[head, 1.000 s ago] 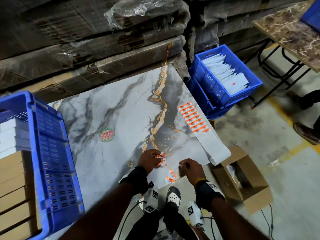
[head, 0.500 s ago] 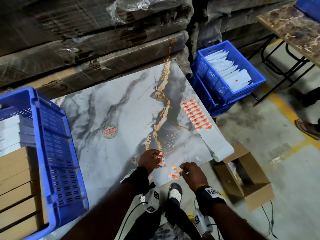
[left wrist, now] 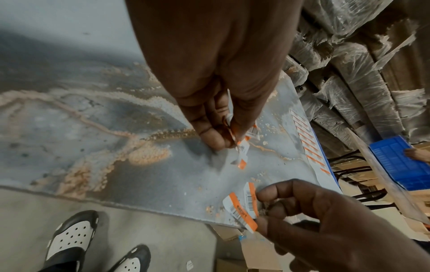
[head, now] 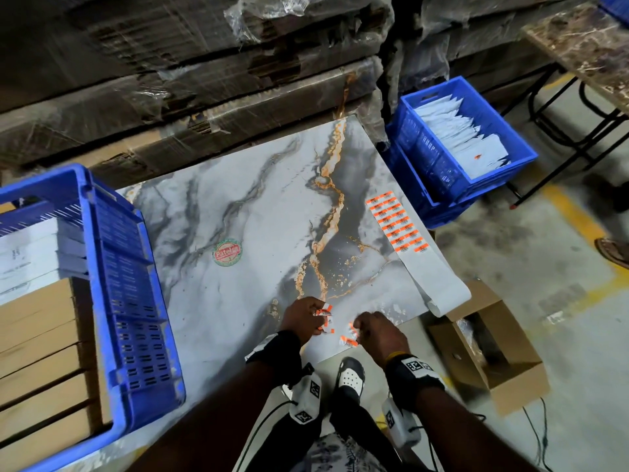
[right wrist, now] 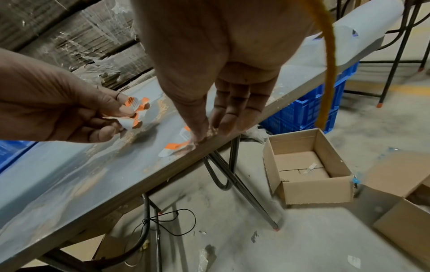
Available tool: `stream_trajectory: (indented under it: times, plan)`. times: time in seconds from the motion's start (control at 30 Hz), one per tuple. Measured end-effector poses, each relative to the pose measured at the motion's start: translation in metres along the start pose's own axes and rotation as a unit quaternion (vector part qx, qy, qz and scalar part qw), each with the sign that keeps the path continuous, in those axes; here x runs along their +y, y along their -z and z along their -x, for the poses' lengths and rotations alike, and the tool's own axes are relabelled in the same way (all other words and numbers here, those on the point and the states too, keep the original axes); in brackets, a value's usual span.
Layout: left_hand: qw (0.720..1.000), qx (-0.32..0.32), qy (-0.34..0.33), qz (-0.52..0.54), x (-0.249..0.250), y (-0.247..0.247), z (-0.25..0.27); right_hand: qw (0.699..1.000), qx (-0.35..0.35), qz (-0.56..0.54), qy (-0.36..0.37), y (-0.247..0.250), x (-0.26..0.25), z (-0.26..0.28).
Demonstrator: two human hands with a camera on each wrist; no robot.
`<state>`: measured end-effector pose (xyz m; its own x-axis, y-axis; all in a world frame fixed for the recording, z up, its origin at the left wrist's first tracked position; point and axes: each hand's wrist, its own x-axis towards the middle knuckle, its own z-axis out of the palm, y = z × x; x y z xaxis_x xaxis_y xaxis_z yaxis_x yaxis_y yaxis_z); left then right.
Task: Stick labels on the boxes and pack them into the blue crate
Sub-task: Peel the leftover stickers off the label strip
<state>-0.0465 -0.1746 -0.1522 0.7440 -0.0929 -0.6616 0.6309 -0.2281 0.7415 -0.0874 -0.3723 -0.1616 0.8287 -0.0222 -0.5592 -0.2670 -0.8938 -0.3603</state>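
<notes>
A marbled table [head: 221,212] stands against wrapped stacks of cardboard. At its near edge the left hand [head: 303,316] pinches a bunch of peeled labels [left wrist: 241,147]; the right hand [head: 381,330] picks at two loose labels [left wrist: 242,208] lying by the edge. The label sheet [head: 398,223] lies further right. Boxes [head: 34,335] wait in the blue crate [head: 132,294] at the left. The bunched labels may well stick together or curl, spoiling them.
</notes>
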Motion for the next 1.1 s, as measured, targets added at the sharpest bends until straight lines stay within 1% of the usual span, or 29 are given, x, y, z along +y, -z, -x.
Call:
stream_trajectory:
  times: [0.1, 0.23, 0.3, 0.37, 0.4, 0.47, 0.53, 0.6, 0.7, 0.8, 0.9, 0.93, 0.97, 1.0, 1.07, 1.1]
  plan:
    - [1.000, 0.001, 0.002, 0.004, 0.001, 0.003, 0.003, 1.000, -0.008, -0.020, 0.013, 0.003, -0.002, -0.003]
    - [1.000, 0.005, 0.004, 0.025, 0.000, 0.005, 0.006, 0.999, -0.018, -0.017, 0.047, 0.005, -0.003, 0.000]
    - [0.999, -0.009, 0.007, 0.049, 0.002, 0.004, 0.009, 0.999, -0.012, -0.037, 0.035, 0.008, -0.006, 0.000]
    - [0.997, -0.040, 0.003, 0.063, 0.004, 0.004, 0.012, 0.995, 0.010, -0.093, 0.016, 0.010, -0.009, -0.002]
    - [0.997, -0.053, 0.002, 0.063, 0.005, 0.003, 0.012, 0.990, 0.028, -0.136, 0.007, 0.012, -0.011, -0.002]
    - [0.996, -0.067, -0.007, 0.056, 0.007, 0.001, 0.012, 0.971, 0.070, -0.230, -0.005, 0.017, -0.017, -0.004]
    - [0.996, -0.073, -0.023, 0.051, 0.012, -0.002, 0.014, 0.948, 0.087, -0.307, -0.015, 0.026, -0.025, -0.004]
    - [0.995, -0.081, -0.033, 0.042, 0.017, -0.004, 0.014, 0.932, 0.066, -0.355, -0.019, 0.032, -0.031, -0.006]
    - [0.996, -0.086, -0.034, 0.005, 0.021, -0.006, 0.011, 0.917, 0.021, -0.397, -0.018, 0.035, -0.036, -0.007]
    - [0.995, -0.081, -0.029, -0.043, 0.020, -0.006, 0.007, 0.903, 0.002, -0.429, -0.015, 0.031, -0.035, -0.004]
    - [0.997, -0.057, -0.012, -0.060, 0.015, -0.004, 0.005, 0.890, -0.006, -0.456, -0.019, 0.024, -0.027, 0.003]
    - [0.997, -0.046, -0.004, -0.056, 0.014, -0.003, 0.005, 0.891, -0.002, -0.453, -0.022, 0.020, -0.022, 0.004]
    - [0.998, -0.035, 0.004, -0.047, 0.013, -0.001, 0.005, 0.902, 0.006, -0.431, -0.019, 0.015, -0.016, 0.005]
    - [0.999, -0.027, 0.011, -0.038, 0.012, 0.001, 0.005, 0.923, 0.014, -0.385, -0.005, 0.011, -0.008, 0.006]
    - [0.999, -0.020, 0.022, -0.017, 0.010, 0.005, 0.005, 0.973, 0.000, -0.226, 0.052, 0.002, 0.007, 0.008]
    - [0.999, -0.024, 0.030, -0.004, 0.010, 0.007, 0.005, 0.987, -0.021, -0.140, 0.078, -0.001, 0.012, 0.011]
